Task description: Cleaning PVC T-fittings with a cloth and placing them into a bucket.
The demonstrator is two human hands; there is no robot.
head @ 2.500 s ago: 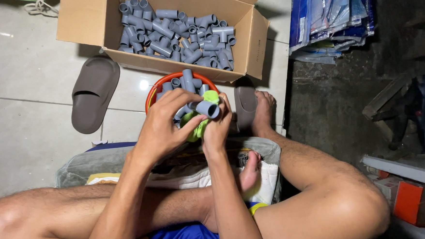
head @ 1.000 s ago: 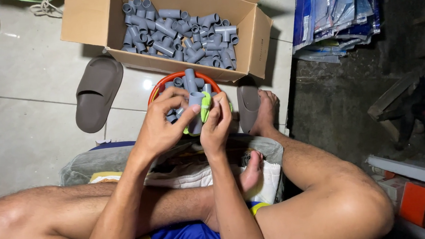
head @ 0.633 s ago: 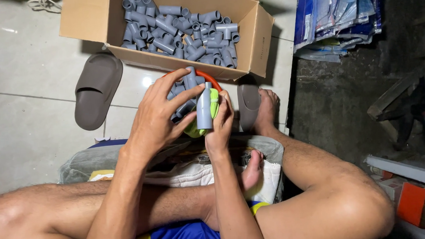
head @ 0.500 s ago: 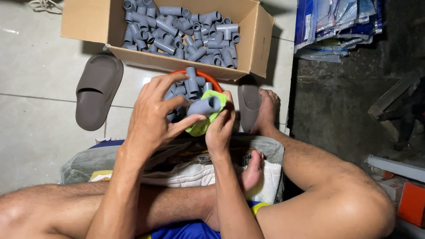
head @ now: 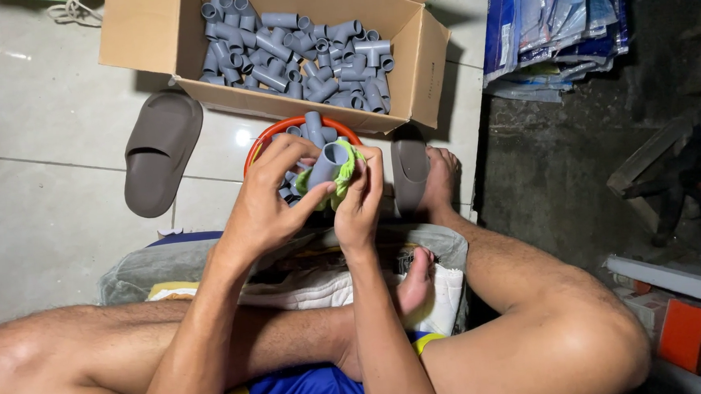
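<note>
I sit on the floor with my legs folded. My left hand [head: 269,200] and my right hand [head: 360,206] meet over a red-rimmed basin [head: 277,131]. Between them is a grey pipe fitting [head: 329,161], its open end facing up, wrapped partly in a bright green cloth [head: 347,173]. The right hand grips the cloth around the fitting; the left thumb and fingers pinch the fitting's side. More grey fittings [head: 313,127] lie in the basin beneath my hands.
An open cardboard box [head: 144,37] holding several grey pipe fittings stands beyond the basin. A brown slipper [head: 160,152] lies to the left, another [head: 410,167] by my foot. Stacked blue plastic bags [head: 553,26] sit at the upper right; an orange box [head: 681,333] at the lower right.
My hands have turned the fitting in the green cloth, from upright to tilted with its open end up. The left fingers have closed back onto it after spreading.
</note>
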